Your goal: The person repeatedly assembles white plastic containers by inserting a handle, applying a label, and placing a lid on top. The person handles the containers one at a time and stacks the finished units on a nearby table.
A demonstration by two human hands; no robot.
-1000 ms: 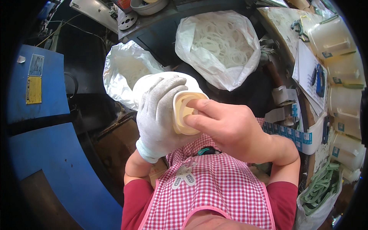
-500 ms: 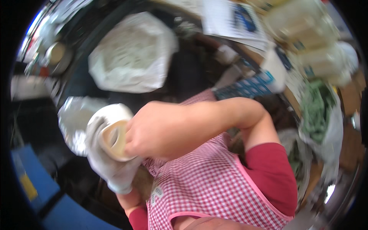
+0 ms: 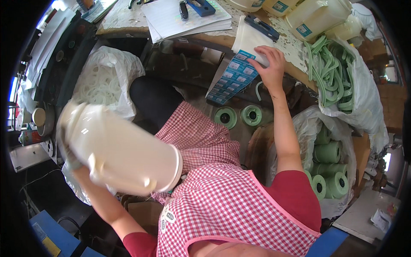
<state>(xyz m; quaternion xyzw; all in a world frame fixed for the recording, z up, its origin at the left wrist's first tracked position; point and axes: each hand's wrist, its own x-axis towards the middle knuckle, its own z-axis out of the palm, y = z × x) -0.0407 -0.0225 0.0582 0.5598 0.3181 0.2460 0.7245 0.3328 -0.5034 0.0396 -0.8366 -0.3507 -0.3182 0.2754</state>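
Note:
A large cream plastic jug (image 3: 117, 147), smeared by motion, lies tilted across my left side, its ringed end towards my apron. My gloved left hand (image 3: 67, 152) grips its far-left end; the fingers are mostly hidden behind it. At the bench edge, my bare right hand (image 3: 272, 66) is closed on the upper end of a sheet of blue labels (image 3: 233, 77), with thumb and fingers around pale backing paper. That sheet hangs down over the edge from a white stack (image 3: 248, 36).
Several cream jugs (image 3: 317, 21) with blue labels stand on the worn bench (image 3: 291, 51). Bags hold green strips (image 3: 329, 73), green cylindrical parts (image 3: 327, 152) and translucent rings (image 3: 100, 83). Two green parts (image 3: 225, 117) sit under the bench. Papers (image 3: 184, 19) lie on top.
My right hand has left the jug's opening at my left and reached right to the label sheet. My left hand has kept the jug and swung it round onto its side.

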